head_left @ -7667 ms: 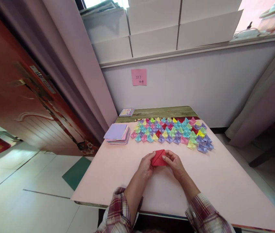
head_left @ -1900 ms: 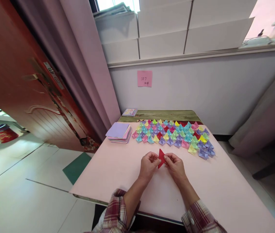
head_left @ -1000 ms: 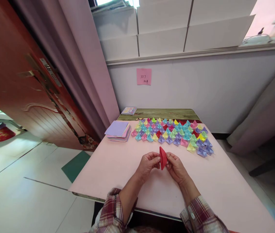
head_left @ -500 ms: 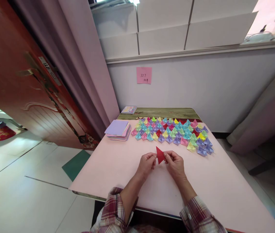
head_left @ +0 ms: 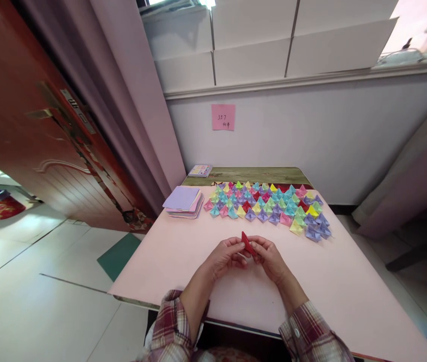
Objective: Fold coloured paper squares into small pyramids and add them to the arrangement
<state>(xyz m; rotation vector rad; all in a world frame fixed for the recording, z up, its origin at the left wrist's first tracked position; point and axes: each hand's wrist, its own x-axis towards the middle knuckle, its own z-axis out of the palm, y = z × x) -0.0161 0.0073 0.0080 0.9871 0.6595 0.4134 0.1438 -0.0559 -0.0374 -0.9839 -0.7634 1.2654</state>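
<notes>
A small folded piece of red origami paper [head_left: 247, 243] is held up over the front half of the pink-covered table [head_left: 168, 256], seen nearly edge-on. My left hand [head_left: 228, 256] pinches its left side between thumb and fingers. From the right, my right hand [head_left: 268, 255] grips the other side, fingertips partly behind the paper. Beyond my hands stand many folded paper boats [head_left: 262, 215] in purple, blue, green, yellow, pink and red, packed in close rows. Left of them lies a stack of square coloured paper [head_left: 183, 200] with a purple sheet on top.
A small printed pad [head_left: 200, 171] lies at the table's back left corner. The wall behind bears a pink note [head_left: 223, 117]. On the left are a curtain [head_left: 141, 90] and a red door [head_left: 66, 166]; a green sheet [head_left: 118, 255] lies on the floor.
The red paper has turned from showing its broad face to nearly edge-on. My hands have drawn closer together around it, and the left fingers have shifted under it.
</notes>
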